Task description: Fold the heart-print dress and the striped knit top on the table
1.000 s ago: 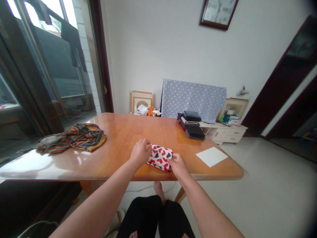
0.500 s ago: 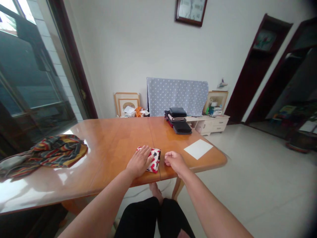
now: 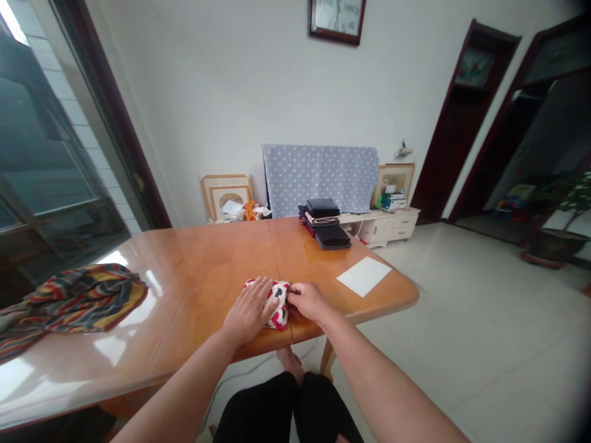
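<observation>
A folded white cloth with red and dark heart prints [image 3: 278, 317] lies on the near part of a polished orange-brown wooden table [image 3: 207, 258]. My left hand [image 3: 249, 311] rests flat on the cloth's left half, fingers spread and covering much of it. My right hand [image 3: 307, 301] comes in from the right, its curled fingers pressing against the cloth's right side. Between them, only a narrow strip of the print shows.
A striped multicoloured cloth [image 3: 78, 298] lies at the table's left end. A white paper sheet [image 3: 364, 276] sits near the right edge, and a stack of dark folded items [image 3: 325, 224] stands at the far side. A white cabinet [image 3: 383, 229] stands beyond the table.
My right hand has moved left from a small gap back onto the cloth. The cloth is a more compact bundle than one second ago. The view has turned slightly.
</observation>
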Motion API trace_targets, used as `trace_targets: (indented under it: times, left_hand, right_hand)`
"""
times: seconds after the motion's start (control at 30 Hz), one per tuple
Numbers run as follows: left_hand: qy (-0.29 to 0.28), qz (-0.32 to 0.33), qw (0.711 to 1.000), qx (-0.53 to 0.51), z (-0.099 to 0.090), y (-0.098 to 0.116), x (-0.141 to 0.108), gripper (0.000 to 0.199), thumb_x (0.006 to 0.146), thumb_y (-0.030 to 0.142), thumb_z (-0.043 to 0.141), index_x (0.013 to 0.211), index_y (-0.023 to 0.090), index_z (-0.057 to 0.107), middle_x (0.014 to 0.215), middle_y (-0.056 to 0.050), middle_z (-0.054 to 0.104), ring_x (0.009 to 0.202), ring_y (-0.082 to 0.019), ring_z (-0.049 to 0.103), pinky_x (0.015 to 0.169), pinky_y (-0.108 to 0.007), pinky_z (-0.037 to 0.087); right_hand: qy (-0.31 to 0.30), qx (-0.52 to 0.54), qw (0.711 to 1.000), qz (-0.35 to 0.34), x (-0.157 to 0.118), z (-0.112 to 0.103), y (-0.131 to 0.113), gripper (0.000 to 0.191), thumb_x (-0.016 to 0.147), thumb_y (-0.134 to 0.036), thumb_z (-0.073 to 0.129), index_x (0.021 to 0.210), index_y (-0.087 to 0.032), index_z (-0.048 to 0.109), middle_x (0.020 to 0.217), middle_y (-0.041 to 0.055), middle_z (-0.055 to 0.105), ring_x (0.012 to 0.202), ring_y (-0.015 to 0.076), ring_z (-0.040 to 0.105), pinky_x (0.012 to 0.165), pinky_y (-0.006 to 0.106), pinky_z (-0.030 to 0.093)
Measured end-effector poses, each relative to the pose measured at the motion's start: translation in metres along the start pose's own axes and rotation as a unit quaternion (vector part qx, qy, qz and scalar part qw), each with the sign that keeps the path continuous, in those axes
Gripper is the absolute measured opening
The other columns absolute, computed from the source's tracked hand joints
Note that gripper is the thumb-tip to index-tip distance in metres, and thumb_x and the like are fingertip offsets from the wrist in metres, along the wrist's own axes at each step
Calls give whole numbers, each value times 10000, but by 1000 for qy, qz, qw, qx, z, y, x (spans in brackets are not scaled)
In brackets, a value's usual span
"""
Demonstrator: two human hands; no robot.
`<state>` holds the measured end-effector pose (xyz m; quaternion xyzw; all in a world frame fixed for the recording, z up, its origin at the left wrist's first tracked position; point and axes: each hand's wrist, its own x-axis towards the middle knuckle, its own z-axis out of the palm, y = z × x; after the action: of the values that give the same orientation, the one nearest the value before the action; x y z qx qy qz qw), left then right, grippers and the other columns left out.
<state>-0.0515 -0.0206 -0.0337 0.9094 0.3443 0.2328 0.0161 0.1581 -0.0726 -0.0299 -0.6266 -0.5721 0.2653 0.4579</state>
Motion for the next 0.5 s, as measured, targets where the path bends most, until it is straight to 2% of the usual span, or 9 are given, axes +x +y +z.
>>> trace_targets:
  times: [0.17,0.37,0.5]
  left_hand:
    - [-12,12,1000,19,-3,5,0,697,999,604,398,1533,157,445,1580,-158,440,1512,-309,316,1232,-502,266]
    - [-39,20,997,57,-4,7,0,822,945,712,403,1551,157,415,1607,-155,399,1527,-318,275,1237,-481,228]
    - [-49,16,996,68,-8,11,-1,850,931,745,386,1572,187,379,1629,-141,363,1532,-320,258,1232,-484,228]
  right_hand:
    - [1,-27,1000,16,8,7,5,124,751,-261,666,646,-209,705,570,-36,663,561,128,549,577,221,349]
    - [59,-85,994,36,15,13,3,184,761,-215,640,577,-212,635,617,23,673,592,142,528,577,254,299]
    - [34,-78,995,46,13,12,1,199,795,-220,624,598,-197,640,626,23,687,607,140,573,575,233,338]
